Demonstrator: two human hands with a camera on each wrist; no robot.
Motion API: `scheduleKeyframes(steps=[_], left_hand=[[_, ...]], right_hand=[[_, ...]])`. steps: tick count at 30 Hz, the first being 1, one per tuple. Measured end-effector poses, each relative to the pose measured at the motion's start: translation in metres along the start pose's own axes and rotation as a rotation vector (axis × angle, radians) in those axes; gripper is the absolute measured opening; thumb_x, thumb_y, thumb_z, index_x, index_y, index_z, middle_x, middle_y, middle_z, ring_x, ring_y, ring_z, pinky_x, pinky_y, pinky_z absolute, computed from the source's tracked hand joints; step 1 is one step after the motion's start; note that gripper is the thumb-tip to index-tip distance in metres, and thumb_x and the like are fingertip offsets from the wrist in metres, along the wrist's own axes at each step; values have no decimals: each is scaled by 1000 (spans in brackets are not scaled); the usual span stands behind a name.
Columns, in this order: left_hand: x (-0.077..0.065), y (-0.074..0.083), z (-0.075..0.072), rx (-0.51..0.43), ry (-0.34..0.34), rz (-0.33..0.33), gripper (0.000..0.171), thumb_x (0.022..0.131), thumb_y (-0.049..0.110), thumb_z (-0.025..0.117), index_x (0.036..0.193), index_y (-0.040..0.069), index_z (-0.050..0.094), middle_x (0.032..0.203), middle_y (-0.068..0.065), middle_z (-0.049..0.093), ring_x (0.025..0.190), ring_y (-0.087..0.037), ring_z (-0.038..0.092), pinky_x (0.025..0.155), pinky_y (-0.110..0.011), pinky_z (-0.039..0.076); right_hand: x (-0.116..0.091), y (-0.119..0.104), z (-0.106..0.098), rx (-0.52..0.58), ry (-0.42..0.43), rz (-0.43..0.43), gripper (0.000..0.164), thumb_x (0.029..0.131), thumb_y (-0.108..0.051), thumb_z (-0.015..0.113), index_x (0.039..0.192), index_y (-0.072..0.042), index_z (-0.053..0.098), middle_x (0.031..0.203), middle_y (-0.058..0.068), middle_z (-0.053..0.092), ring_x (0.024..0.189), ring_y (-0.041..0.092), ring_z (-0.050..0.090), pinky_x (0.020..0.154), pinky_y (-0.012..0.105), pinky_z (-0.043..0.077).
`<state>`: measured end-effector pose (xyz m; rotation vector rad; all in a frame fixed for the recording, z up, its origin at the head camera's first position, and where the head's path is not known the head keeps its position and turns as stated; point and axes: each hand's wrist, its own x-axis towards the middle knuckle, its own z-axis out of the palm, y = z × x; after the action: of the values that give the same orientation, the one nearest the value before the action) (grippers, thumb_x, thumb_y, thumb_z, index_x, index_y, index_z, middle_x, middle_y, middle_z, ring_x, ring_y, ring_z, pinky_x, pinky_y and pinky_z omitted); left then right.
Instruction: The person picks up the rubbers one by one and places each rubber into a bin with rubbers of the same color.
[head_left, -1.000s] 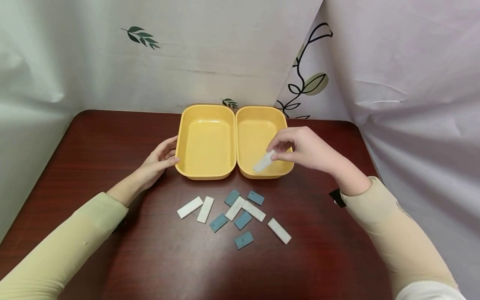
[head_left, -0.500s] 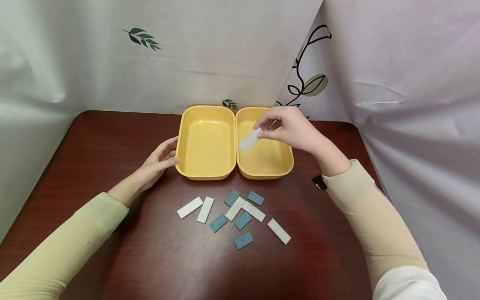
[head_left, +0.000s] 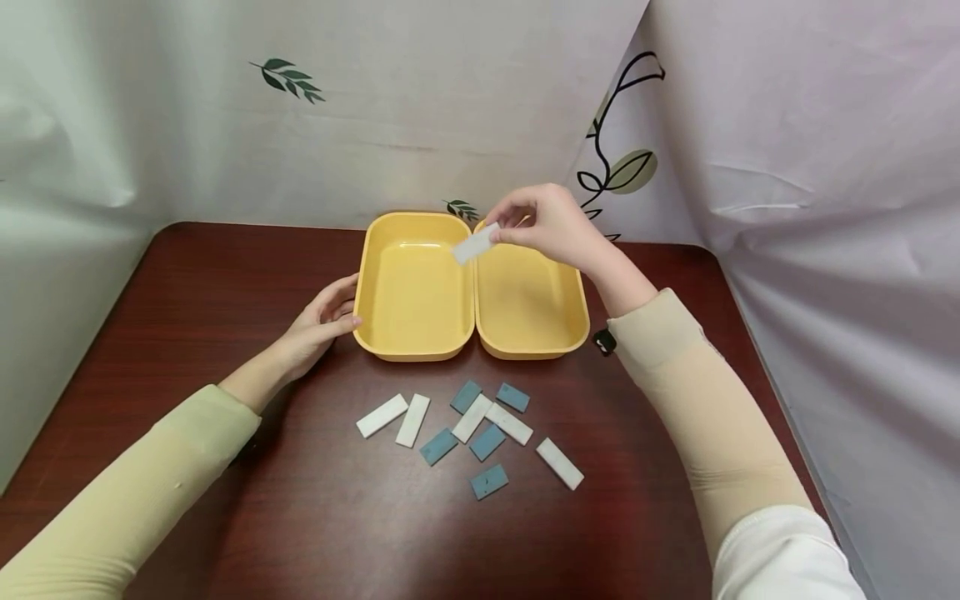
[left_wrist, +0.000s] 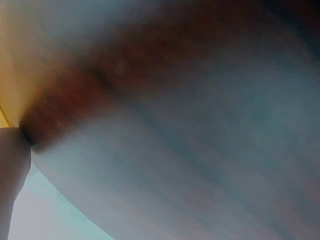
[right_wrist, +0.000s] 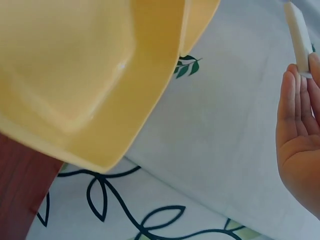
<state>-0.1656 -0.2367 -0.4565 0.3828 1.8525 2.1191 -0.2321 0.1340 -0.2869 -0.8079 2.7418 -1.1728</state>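
Between thumb and fingertips, my right hand [head_left: 551, 225] pinches a white rectangular block [head_left: 474, 244] by its end, above the meeting rims of two yellow containers. The block also shows in the right wrist view, held upright at the fingertips. My left hand [head_left: 321, 325] rests against the outer left side of the left yellow container [head_left: 416, 353], thumb tip at its rim and the other fingers partly behind the wall. The right yellow container [head_left: 532, 352] stands beside it. In front lie several white blocks [head_left: 382, 416] and several shorter blue blocks [head_left: 489, 482], flat on the table.
The dark red-brown table [head_left: 247, 275] ends at a white curtain [head_left: 390, 108] with leaf prints behind the containers. Another white curtain [head_left: 825, 167] hangs along the right edge. The left wrist view is mostly blurred.
My right hand has moved left and away from me with the white block, from over the right container to the line between both containers. The left hand stays at the left container.
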Motion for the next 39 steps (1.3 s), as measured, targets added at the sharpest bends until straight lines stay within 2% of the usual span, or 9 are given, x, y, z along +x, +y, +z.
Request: scheduleKeyframes(steps=[10, 15, 20, 25, 29, 33, 36, 39], left_hand=[[0, -1, 0, 12, 10, -19, 69, 104, -3, 55, 167, 5, 27, 148, 0, 50, 128, -8, 59, 100, -16, 53], [0, -3, 1, 24, 12, -28, 69, 104, -4, 54, 167, 5, 27, 145, 6, 52, 126, -5, 59, 101, -15, 53], [0, -4, 1, 24, 11, -26, 69, 104, -4, 55, 166, 5, 27, 143, 8, 53, 125, -3, 60, 101, -15, 53], [0, -4, 1, 28, 14, -26, 70, 104, -3, 55, 167, 5, 26, 145, 5, 51, 126, -5, 59, 101, -15, 53], [0, -4, 2, 39, 19, -42, 70, 104, -4, 54, 167, 5, 25, 146, 4, 51, 126, -5, 59, 101, -15, 53], [0, -4, 2, 45, 19, -46, 70, 104, -3, 54, 167, 5, 25, 146, 3, 51, 127, -5, 59, 102, -15, 52], [0, -3, 2, 46, 21, -45, 71, 104, -3, 55, 167, 5, 25, 145, 4, 51, 126, -5, 59, 102, -15, 52], [0, -3, 2, 49, 23, -44, 71, 104, -3, 54, 167, 4, 25, 144, 6, 51, 125, -4, 59, 102, -15, 52]], right_hand=[[34, 5, 15, 45, 45, 51, 16, 93, -6, 81, 108, 0, 81, 100, 16, 77, 83, 11, 67, 78, 18, 52], [50, 9, 24, 85, 74, 76, 18, 94, -8, 81, 110, 0, 81, 99, 15, 77, 79, 8, 65, 75, 18, 51], [62, 16, 35, 157, 103, 128, 18, 95, -8, 80, 111, -1, 81, 97, 11, 76, 77, 6, 64, 71, 18, 55], [71, 23, 47, 217, 122, 193, 19, 94, -7, 81, 111, 1, 81, 96, 8, 76, 76, 5, 63, 80, 33, 62], [76, 28, 59, 253, 115, 257, 20, 94, -7, 80, 112, 2, 80, 94, 8, 75, 73, 4, 63, 87, 43, 63], [79, 32, 68, 255, 99, 297, 20, 95, -5, 79, 113, 3, 79, 97, 11, 75, 71, 5, 62, 81, 35, 62], [82, 33, 74, 240, 82, 292, 20, 96, -4, 78, 114, 4, 78, 101, 15, 76, 72, 5, 62, 74, 25, 60], [84, 34, 78, 240, 66, 289, 20, 96, -3, 77, 114, 6, 77, 103, 17, 76, 75, 6, 63, 73, 20, 60]])
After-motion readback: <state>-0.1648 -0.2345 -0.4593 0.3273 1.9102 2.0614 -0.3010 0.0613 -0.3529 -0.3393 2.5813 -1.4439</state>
